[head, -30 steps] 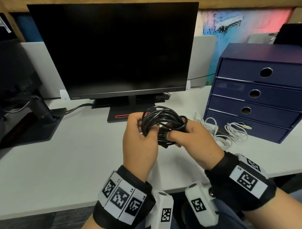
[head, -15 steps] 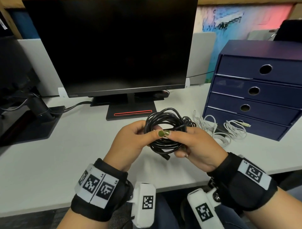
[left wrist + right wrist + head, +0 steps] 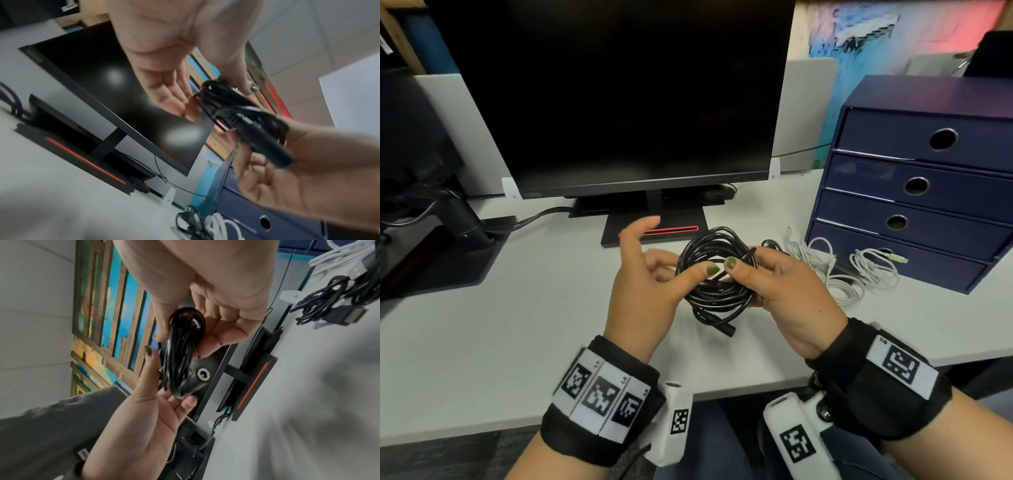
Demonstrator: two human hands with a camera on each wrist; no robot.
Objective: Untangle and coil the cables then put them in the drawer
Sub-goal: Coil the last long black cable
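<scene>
Currently, cable: a thin black rubber-sheathed cable wound into a round coil of several loops [image 3: 717, 270], held in the air above the white desk top [image 3: 482, 342], in front of the monitor.
Loose end: a black barrel-shaped plug [image 3: 717, 323] hangs free below the coil, not tucked in.
Right hand: the right hand [image 3: 784, 291] pinches the right side of the coil, thumb on top and fingers curled beneath.
Left hand: the left hand [image 3: 643, 284] presses its thumb on the coil's left side; its other fingers are spread and relaxed, away from the cable.
Handling, as a judgement: light, soft and springy; the loops will likely fan apart if the pinch slackens, and the smooth sheath may slip.
Where to hold: best across all loops at one point, with the hanging plug gathered in.
Other cables: a loose heap of white cables [image 3: 846, 270] lies on the desk, touching the bottom drawer front.
Drawers: a dark blue four-drawer box with round finger holes [image 3: 928, 192] stands right of the hands; every drawer appears closed.
Background: a large black monitor on a stand [image 3: 619, 96].
</scene>
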